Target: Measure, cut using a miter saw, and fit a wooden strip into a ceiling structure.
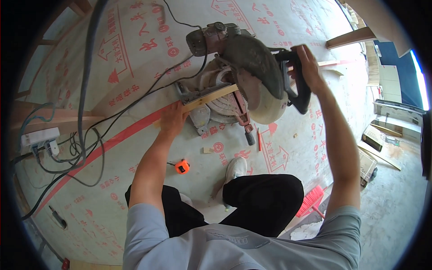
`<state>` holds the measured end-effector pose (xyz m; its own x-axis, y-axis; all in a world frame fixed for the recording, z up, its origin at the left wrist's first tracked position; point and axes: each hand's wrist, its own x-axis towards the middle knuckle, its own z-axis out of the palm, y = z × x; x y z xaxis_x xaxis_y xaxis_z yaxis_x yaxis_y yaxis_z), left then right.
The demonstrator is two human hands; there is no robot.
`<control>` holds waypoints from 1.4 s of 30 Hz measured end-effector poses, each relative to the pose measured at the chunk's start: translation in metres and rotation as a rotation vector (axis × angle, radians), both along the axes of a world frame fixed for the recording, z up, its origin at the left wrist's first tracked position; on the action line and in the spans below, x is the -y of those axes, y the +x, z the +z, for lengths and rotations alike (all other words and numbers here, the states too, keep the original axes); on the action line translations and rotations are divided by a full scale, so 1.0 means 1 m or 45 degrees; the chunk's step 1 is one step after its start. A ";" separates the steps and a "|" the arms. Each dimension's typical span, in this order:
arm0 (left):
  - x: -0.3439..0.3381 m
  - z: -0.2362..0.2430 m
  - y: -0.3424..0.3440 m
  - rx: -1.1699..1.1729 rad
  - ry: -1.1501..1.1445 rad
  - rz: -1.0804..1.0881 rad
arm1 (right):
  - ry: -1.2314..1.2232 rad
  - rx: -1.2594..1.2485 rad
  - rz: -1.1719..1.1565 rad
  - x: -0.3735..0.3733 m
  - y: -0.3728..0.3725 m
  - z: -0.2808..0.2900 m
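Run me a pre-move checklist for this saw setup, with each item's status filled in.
1. Wooden strip held: ok, the left hand is on it, left of the miter saw.
2. Right hand on the saw's handle: ok, fingers wrapped around it.
3. Strip tight against the fence: cannot tell, the contact is not clear from above.
4. Blade spinning or stopped: cannot tell from a still picture.
5. Floor near the feet clear: not ok, an orange tape measure and a red pencil lie there.
6. Cords tidy: not ok, black cords make loose loops on the left.
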<state>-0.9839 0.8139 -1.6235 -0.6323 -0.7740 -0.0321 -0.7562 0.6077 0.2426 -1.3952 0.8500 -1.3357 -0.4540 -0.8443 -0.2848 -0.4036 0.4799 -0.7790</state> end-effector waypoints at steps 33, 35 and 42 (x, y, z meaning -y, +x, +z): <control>0.008 -0.016 -0.007 0.044 0.269 0.025 | -0.470 -0.023 -0.032 -0.096 0.003 -0.088; 0.009 -0.018 -0.007 -0.013 0.261 0.018 | -0.501 -0.062 -0.050 -0.103 0.006 -0.094; 0.006 -0.010 -0.008 -0.052 0.228 0.024 | -0.593 -0.067 -0.162 -0.125 0.013 -0.128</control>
<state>-0.9916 0.8076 -1.6334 -0.6215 -0.7698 -0.1453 -0.7544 0.5380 0.3761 -1.3821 0.9750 -1.4633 -0.5653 -0.8135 0.1364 -0.4094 0.1331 -0.9026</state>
